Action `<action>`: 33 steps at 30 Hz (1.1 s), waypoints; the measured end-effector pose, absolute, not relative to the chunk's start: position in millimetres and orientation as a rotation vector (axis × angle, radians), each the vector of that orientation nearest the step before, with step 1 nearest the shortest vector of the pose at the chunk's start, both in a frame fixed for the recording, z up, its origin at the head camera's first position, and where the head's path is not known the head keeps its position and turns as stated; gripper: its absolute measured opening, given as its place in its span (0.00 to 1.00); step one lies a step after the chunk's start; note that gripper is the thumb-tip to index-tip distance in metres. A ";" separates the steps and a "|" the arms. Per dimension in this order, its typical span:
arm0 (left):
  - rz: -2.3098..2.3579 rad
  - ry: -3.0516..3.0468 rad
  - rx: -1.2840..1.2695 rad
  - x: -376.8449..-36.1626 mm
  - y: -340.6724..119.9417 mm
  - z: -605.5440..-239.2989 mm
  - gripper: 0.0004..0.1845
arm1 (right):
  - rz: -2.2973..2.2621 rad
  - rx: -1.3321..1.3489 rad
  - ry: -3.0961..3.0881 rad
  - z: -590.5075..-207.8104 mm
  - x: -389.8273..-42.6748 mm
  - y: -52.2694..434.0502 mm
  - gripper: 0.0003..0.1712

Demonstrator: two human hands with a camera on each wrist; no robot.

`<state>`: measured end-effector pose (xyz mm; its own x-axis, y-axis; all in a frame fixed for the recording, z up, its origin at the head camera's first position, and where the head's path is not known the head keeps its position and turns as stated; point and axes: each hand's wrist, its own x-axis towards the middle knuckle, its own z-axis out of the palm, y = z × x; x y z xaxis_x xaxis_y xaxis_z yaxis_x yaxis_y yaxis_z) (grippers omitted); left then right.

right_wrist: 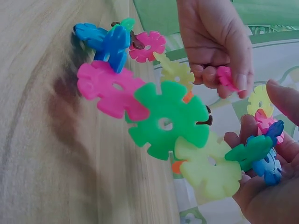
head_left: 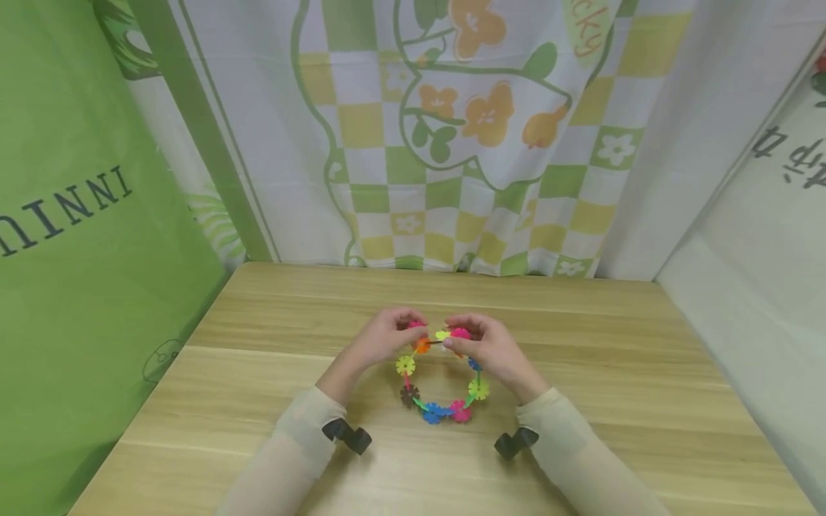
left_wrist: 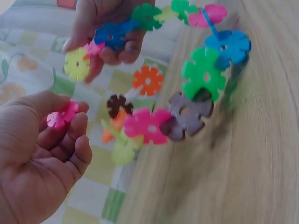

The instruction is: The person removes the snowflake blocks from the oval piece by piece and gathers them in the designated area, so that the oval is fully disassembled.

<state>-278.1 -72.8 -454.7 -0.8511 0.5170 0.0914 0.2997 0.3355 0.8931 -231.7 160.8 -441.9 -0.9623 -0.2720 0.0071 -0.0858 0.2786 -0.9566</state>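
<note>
A ring of coloured snowflake discs (head_left: 442,376) stands on edge on the wooden table (head_left: 581,401) between my hands. My left hand (head_left: 395,334) pinches a single small pink disc (left_wrist: 60,116) between thumb and fingers, just apart from the ring's top. My right hand (head_left: 480,342) grips the ring's upper end, where blue (right_wrist: 268,165), green (right_wrist: 250,151) and pink discs sit in its curled fingers. A large green disc (right_wrist: 166,121) and a pink disc (right_wrist: 110,88) fill the right wrist view. Grey-purple (left_wrist: 187,114) and pink (left_wrist: 147,125) discs show in the left wrist view.
A checked flower-print cloth (head_left: 452,143) hangs behind the table's far edge. A green panel (head_left: 84,236) stands on the left and a pale wall (head_left: 761,272) on the right. Bare wood lies around the ring.
</note>
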 end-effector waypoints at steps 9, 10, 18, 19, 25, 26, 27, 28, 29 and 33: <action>1.267 2.598 0.695 -296.8 -89.2 -488.7 0.07 | -1.772 -0.330 2.378 -442.7 -230.1 163.3 0.27; 1.242 2.596 0.682 -297.5 -90.6 -491.5 0.06 | -1.776 -0.331 2.374 -442.7 -230.0 163.3 0.27; 1.214 2.606 0.643 -293.6 -94.4 -490.9 0.12 | -1.778 -0.314 2.354 -439.2 -228.8 161.1 0.24; 1.230 2.598 0.645 -291.9 -93.9 -488.4 0.13 | -1.780 -0.318 2.352 -439.0 -228.4 161.1 0.24; 1.262 2.575 0.823 -275.4 -85.2 -464.2 0.15 | -1.782 -0.344 2.328 -441.7 -229.0 161.8 0.25; 1.266 2.565 0.877 -272.1 -82.7 -459.8 0.15 | -1.783 -0.352 2.325 -442.0 -229.0 162.0 0.25; 1.268 2.554 0.936 -269.1 -79.8 -455.8 0.15 | -1.783 -0.359 2.323 -442.2 -229.0 162.4 0.25; 1.261 2.547 0.995 -266.2 -76.5 -451.7 0.15 | -1.783 -0.366 2.322 -442.2 -229.0 162.8 0.25; 1.259 2.535 1.039 -263.7 -73.3 -448.3 0.16 | -1.783 -0.373 2.322 -442.3 -228.8 163.2 0.25; 1.248 2.515 1.112 -258.8 -61.7 -442.3 0.18 | -1.797 -0.401 2.316 -441.8 -228.2 164.3 0.24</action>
